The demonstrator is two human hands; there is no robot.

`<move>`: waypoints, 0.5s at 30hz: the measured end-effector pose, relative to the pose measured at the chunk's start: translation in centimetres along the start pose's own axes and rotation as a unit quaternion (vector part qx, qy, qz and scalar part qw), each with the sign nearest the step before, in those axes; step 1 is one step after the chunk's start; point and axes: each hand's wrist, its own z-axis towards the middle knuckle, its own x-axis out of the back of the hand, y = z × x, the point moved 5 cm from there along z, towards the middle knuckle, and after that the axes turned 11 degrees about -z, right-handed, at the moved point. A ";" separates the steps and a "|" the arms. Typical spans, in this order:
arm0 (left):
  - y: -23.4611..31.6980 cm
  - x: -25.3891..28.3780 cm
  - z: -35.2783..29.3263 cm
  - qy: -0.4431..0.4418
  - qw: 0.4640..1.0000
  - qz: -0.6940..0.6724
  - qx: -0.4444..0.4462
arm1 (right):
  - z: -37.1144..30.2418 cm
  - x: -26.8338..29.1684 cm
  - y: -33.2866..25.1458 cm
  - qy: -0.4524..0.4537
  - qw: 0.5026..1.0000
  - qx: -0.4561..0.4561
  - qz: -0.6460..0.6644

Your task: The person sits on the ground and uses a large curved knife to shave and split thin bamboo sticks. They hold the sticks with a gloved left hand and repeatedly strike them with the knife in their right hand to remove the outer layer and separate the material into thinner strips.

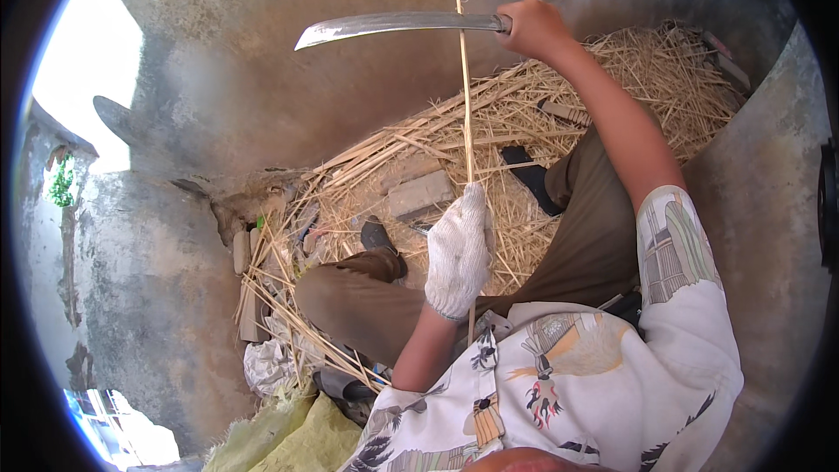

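Observation:
My left hand (459, 253), in a white knitted glove, is closed around a thin bamboo strip (468, 114) that points away from me. The strip's lower end shows below the glove, near my shirt. Bare and raised at the far right of the strip, my right hand (535, 29) grips the handle of a machete (384, 26). Its long, slightly curved blade reaches leftward and lies across the strip near the far end. A small curl of fibre stands up close to the blade. Most of the handle is hidden in my fist.
Shavings and split strips (647, 79) cover the ground ahead and to the right. A brick (419, 195) lies between my feet. Weathered walls (157, 297) stand close on both sides. Yellow-green sacking (288, 437) and a crumpled white bag (269, 365) lie at lower left.

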 end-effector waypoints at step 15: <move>-0.3 -0.5 0.2 0.000 0.988 0.145 -0.060 | 1.5 -1.8 3.9 0.000 0.979 -0.205 0.015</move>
